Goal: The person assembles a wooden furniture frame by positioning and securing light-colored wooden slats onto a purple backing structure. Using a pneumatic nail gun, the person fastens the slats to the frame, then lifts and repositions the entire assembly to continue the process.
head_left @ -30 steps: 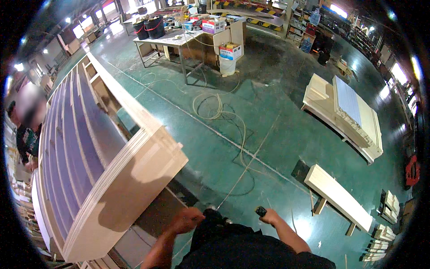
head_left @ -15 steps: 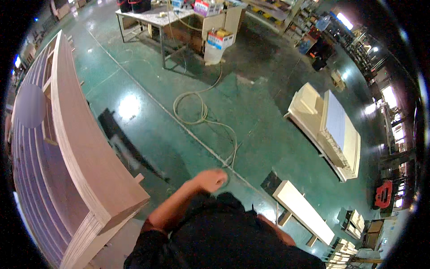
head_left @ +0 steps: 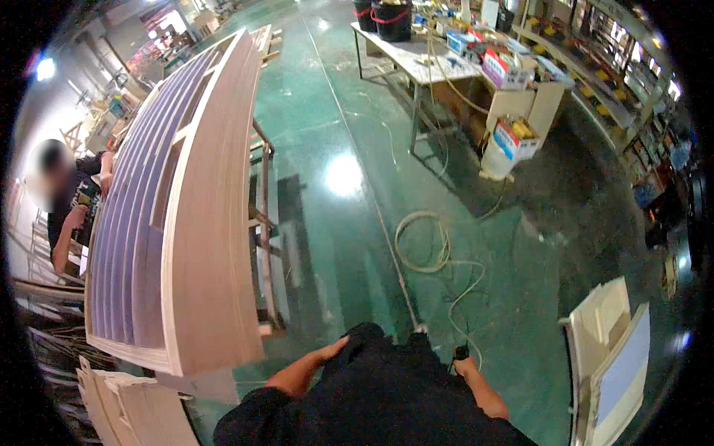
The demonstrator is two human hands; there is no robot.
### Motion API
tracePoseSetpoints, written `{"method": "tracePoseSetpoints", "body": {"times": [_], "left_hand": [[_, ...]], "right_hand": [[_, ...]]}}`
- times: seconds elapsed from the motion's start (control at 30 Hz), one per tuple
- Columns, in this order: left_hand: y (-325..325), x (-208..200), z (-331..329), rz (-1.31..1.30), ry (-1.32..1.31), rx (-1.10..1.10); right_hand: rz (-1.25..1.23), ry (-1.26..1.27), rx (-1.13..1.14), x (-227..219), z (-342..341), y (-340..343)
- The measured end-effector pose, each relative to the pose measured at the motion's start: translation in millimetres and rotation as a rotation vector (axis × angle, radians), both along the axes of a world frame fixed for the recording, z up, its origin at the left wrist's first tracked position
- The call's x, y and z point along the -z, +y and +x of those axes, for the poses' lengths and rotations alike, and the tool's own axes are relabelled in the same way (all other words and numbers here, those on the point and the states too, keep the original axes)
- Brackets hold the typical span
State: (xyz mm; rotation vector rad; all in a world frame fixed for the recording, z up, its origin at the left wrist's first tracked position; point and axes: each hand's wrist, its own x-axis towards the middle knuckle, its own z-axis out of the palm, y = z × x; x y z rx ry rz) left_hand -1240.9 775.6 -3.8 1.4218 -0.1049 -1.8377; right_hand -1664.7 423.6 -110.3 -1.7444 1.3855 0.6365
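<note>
The right hand (head_left: 467, 366) is curled round a dark tool (head_left: 461, 351) at the body's right side; the left hand (head_left: 335, 348) hangs by dark clothing, its fingers too hidden to tell their state. A coiled hose (head_left: 446, 253) lies on the floor (head_left: 357, 245) ahead, the table (head_left: 416, 62) beyond, boards (head_left: 599, 320) rightward. Leftward stretches a long panel (head_left: 216, 223), with a co-worker (head_left: 74, 217) across it.

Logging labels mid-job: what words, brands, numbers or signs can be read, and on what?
No text reads clearly.
Red, white and blue box beside the table: print too small.
Purple and white box on the table: print blurred.
Co-worker's shirt: light marks, too blurred.
Dark tool in right hand: too small to tell.
</note>
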Motion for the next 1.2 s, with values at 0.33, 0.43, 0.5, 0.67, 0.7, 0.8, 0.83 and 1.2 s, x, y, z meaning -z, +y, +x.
{"method": "tracePoseSetpoints", "body": {"times": [0.33, 0.43, 0.5, 0.67, 0.7, 0.8, 0.83, 1.2], "left_hand": [[-85.3, 64.7, 89.6, 0.371, 0.021, -0.365], [-205.7, -52.9, 168.8, 0.317, -0.019, -0.227], [-250.7, -31.5, 259.6, -0.164, -0.018, -0.296], [-355.6, -366.3, 436.7, -0.840, -1.184, -0.276], [-356.3, -415.1, 451.0, -1.028, -1.240, -0.264], [-347.4, -524.0, 457.2, -1.569, -1.075, -0.180], [-344.1, -534.3, 452.8, -1.628, -1.065, -0.139], [-430.4, -508.2, 588.2, -1.569, -1.049, -0.040]], "right_hand": [[-0.091, 0.026, 0.062, -66.0, 202.0, -220.1], [-0.231, 0.016, -0.079, -79.4, 262.6, -245.6], [-0.127, -0.003, 0.095, -74.5, 284.9, -269.6], [0.016, -0.082, -0.190, -84.0, 404.0, -270.2], [-0.104, -0.069, -0.292, -62.9, 403.1, -282.8], [-0.153, -0.024, -0.419, -47.5, 443.8, -292.8], [-0.098, -0.009, -0.417, -57.0, 469.6, -293.1], [-0.048, 0.047, -0.572, -86.7, 724.5, -396.7]]}}
